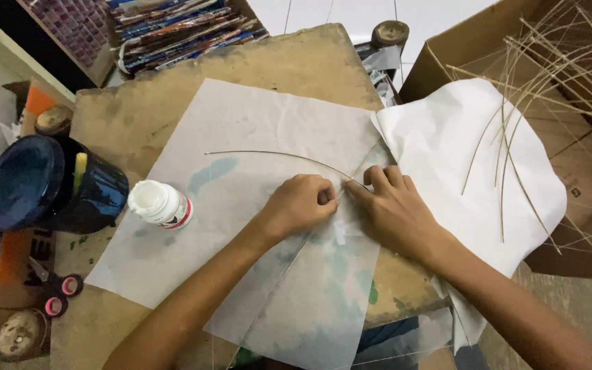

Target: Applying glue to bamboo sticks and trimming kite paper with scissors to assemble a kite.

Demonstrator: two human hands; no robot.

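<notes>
both hands, left hand (pixel 301 203) and right hand (pixel 393 205), grip pinching a thin curved stick (pixel 275 155) on pale creased paper (pixel 241 137).

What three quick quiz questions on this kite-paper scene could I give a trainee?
1. True or false: the glue bottle stands to the right of both hands.
2. What do the left hand and right hand meet on?
3. Which lies nearest the pink-handled scissors? A) dark blue pot B) loose sticks C) cardboard box

Key:
1. False; it stands left of them.
2. A thin curved stick on the translucent paper sheet.
3. A
</notes>
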